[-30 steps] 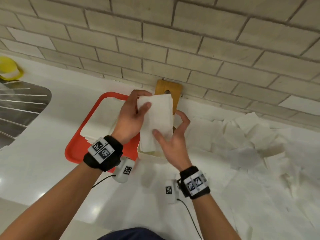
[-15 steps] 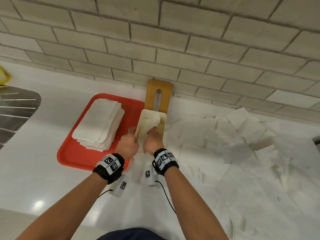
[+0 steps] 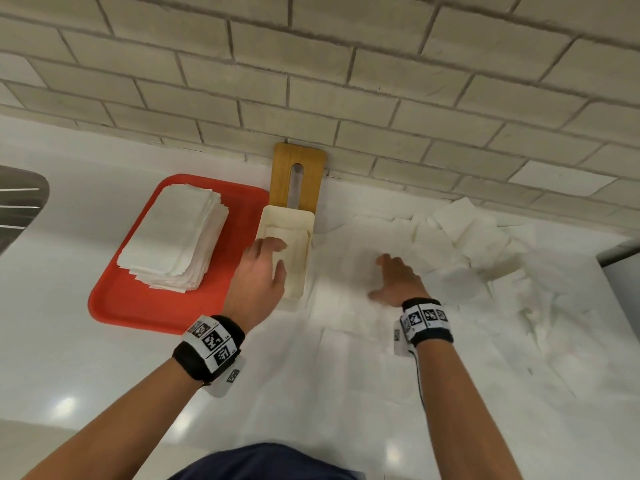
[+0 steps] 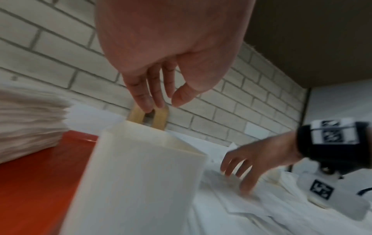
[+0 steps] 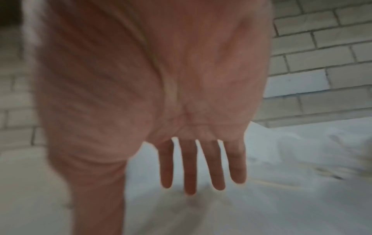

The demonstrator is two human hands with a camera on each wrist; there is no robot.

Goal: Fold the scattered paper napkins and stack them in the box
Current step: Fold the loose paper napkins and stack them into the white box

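Napkins (image 3: 450, 233) lie scattered over the right half of the white worktop (image 3: 69, 341), white on white, so single sheets are hard to tell apart. The cream box (image 3: 287, 216) stands just right of the red tray (image 3: 138, 306), its far end against a wooden board (image 3: 298, 161) at the brick wall; a folded napkin (image 3: 294, 247) lies inside it. The left hand (image 3: 258, 278) hovers over the box's near end with fingers loosely extended and holding nothing, hiding that part of the box. The right hand (image 3: 398, 282) is spread flat, fingers (image 5: 189, 167) straight, over the loose napkins; whether it touches them is blurred. A stack of folded napkins (image 3: 176, 240) sits on the tray. At the left edge a metal sink (image 3: 20, 202) is cut off.
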